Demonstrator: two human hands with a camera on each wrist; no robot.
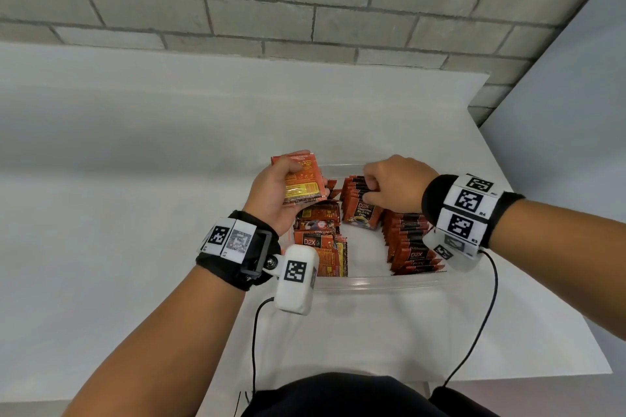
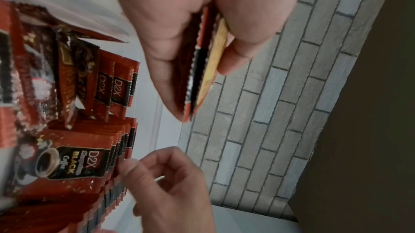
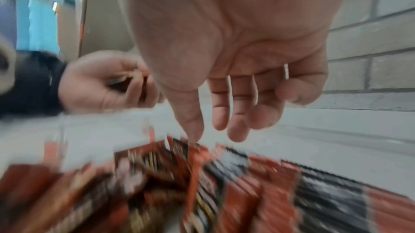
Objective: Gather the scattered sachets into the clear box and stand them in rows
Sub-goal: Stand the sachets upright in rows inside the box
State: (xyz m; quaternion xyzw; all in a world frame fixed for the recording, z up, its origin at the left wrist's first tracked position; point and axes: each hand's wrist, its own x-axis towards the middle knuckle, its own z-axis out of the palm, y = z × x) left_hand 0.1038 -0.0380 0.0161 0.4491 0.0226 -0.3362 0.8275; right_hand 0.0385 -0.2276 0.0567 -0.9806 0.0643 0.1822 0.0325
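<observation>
Sachets in hand [image 1: 302, 179]: I hold a small stack of flat red sachets in my left hand [image 1: 276, 191], above the far left corner of the clear box [image 1: 372, 282]. In the left wrist view the thumb and fingers clamp the stack edge-on.

Left grip: closed round the stack, thumb across the printed face.

Right hand [image 1: 393, 184]: over the middle row [image 1: 360, 205] at the far end of the box. In the head view its fingertips curl down onto the tops of the standing sachets; in the right wrist view the fingers hang loosely with nothing between them. I read it as touching and steadying, not holding.

Right row [image 1: 411, 244]: sachets standing on edge along the right side of the box, leaning slightly.

Left pile [image 1: 320, 240]: sachets in the left part of the box, several lying flat or slanted, not yet stood up.

Table [image 1: 135, 145]: white; I see no loose sachets on it outside the box.

Handling, my judgement: light, thin foil packets, glossy and probably slippery against each other; they bend easily and topple when unsupported.

Where to take hold: pinch across both flat faces near the top edge, several together, and brace the row's end while slotting more in.

Risk: a leaning row may fan over.
</observation>
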